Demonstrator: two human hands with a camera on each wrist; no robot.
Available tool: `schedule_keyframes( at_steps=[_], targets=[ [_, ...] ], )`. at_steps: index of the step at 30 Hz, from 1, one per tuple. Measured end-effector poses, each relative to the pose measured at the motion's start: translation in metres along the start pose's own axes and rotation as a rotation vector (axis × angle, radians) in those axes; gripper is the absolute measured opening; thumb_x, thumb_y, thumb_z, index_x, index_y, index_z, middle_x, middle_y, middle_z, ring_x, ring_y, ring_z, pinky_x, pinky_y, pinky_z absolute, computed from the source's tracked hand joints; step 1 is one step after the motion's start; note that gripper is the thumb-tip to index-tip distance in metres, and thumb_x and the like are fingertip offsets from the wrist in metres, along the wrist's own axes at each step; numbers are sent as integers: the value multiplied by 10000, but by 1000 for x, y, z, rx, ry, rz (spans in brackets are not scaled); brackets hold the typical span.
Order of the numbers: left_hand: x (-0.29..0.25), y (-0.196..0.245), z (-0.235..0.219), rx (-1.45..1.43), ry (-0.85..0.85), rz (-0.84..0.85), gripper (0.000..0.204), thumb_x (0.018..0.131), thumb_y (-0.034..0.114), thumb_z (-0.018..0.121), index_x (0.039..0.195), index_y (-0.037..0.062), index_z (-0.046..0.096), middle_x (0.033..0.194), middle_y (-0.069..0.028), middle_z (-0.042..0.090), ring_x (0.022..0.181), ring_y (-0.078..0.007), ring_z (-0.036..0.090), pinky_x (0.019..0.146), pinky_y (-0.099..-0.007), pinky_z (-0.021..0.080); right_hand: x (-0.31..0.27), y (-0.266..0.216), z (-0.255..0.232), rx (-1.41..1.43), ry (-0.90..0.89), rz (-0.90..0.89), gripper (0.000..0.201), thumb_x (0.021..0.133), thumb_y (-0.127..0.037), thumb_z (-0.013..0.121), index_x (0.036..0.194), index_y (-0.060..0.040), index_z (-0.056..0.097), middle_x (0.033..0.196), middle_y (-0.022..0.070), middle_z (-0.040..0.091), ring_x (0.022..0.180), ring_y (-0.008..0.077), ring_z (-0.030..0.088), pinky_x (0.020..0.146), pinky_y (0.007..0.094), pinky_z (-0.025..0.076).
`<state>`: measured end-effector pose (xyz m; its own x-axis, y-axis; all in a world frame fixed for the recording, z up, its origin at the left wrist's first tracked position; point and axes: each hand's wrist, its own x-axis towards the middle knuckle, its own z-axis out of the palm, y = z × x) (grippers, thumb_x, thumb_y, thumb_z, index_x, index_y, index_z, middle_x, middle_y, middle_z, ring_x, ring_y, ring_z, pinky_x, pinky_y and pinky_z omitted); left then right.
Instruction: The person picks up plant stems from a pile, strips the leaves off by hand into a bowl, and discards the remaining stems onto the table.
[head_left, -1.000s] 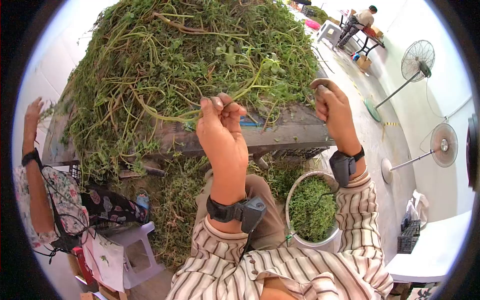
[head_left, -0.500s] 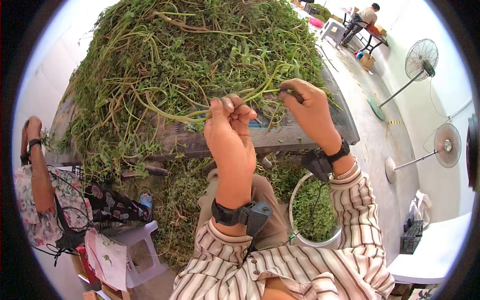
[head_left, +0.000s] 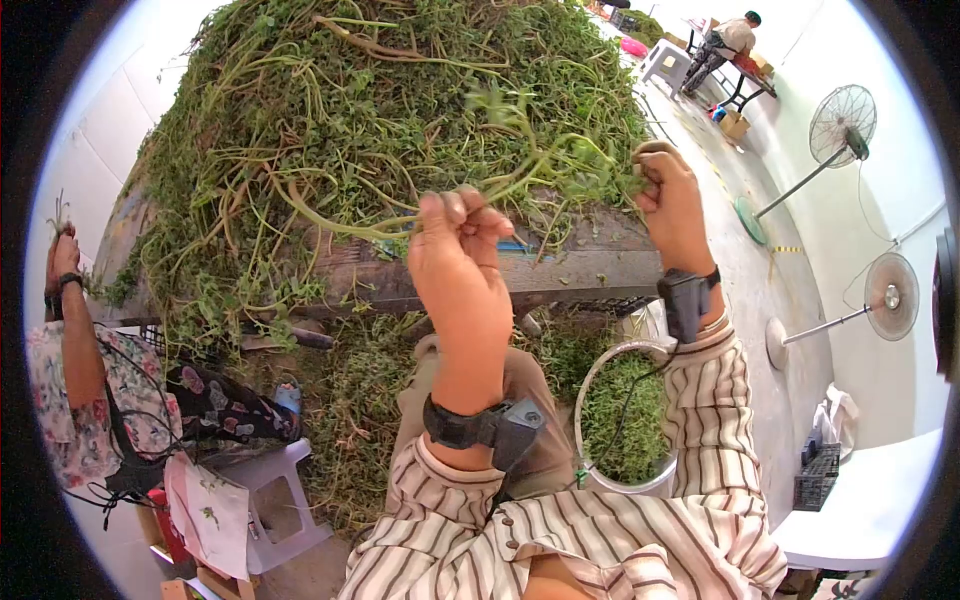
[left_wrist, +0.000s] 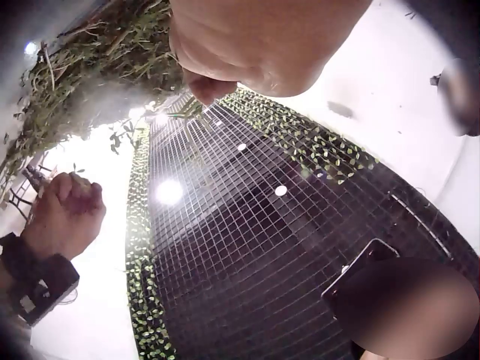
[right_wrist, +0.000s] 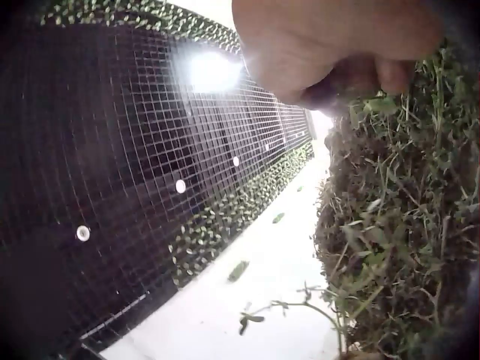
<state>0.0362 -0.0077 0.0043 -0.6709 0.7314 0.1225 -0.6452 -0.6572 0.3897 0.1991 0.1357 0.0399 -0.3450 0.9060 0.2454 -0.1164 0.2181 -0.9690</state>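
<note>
The left hand (head_left: 462,270) pinches a green leafy stem (head_left: 515,177) between thumb and fingers, above the front edge of a wooden table (head_left: 385,278). A tall heap of tangled plants (head_left: 400,120) covers most of the tabletop. The right hand (head_left: 672,205) is raised at the table's right side, its fingers curled by the stem's leafy end; a bit of green shows at the fingertips. In the right wrist view, green leaves (right_wrist: 381,103) touch the fingers of the right hand (right_wrist: 337,45). The left wrist view shows the left hand's (left_wrist: 262,41) back, its fingertips partly hidden.
A round tub (head_left: 583,440) of small green sprigs stands below the table, right of the knees. Another person's arm (head_left: 82,350) and a plastic stool (head_left: 285,510) are at the left. Two fans (head_left: 842,125) and a black crate (head_left: 818,478) stand at the right.
The right hand moved in to the stem beside the left hand, then back out to the right. The left hand shifted slightly right and keeps its pinch. The person at left now holds up a sprig.
</note>
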Motion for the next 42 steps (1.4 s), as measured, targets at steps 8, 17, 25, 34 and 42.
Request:
schedule_keyframes(
  at_steps=[8,17,25,34,42],
  targets=[
    [-2,-3,1,20,33,3,255,958,237,427,773,64,454,822,-65,545,674,-155,548,638,-297,483,-3,-10,-5,509,49,189,121,881,-168,422,892,-72,495,795,25,509,652,87,453,468,221,300],
    [-3,-5,2,60,0,6,263,959,242,426,768,65,463,823,-61,542,681,-150,549,649,-289,480,-51,-27,47,-447,-196,-200,148,836,-115,544,949,-48,615,643,8,507,495,40,432,444,197,336],
    [-4,-4,3,76,-24,-14,272,961,252,422,763,70,465,823,-58,536,679,-143,538,650,-290,471,-30,-22,54,-1076,-114,-928,333,743,-60,593,1073,-112,586,832,78,629,654,255,609,553,329,498],
    [-9,-11,9,66,-28,-85,276,957,261,433,761,70,463,836,-57,538,681,-144,530,656,-289,468,-21,-16,49,-831,-25,-558,178,782,-76,524,947,-75,589,727,56,579,541,136,529,474,263,425],
    [-3,-1,1,59,-28,21,274,954,264,439,760,73,470,835,-61,548,684,-139,534,614,-273,479,-1,-30,17,321,-149,60,142,861,-101,396,921,-16,493,670,6,404,484,55,263,406,182,218]
  ],
)
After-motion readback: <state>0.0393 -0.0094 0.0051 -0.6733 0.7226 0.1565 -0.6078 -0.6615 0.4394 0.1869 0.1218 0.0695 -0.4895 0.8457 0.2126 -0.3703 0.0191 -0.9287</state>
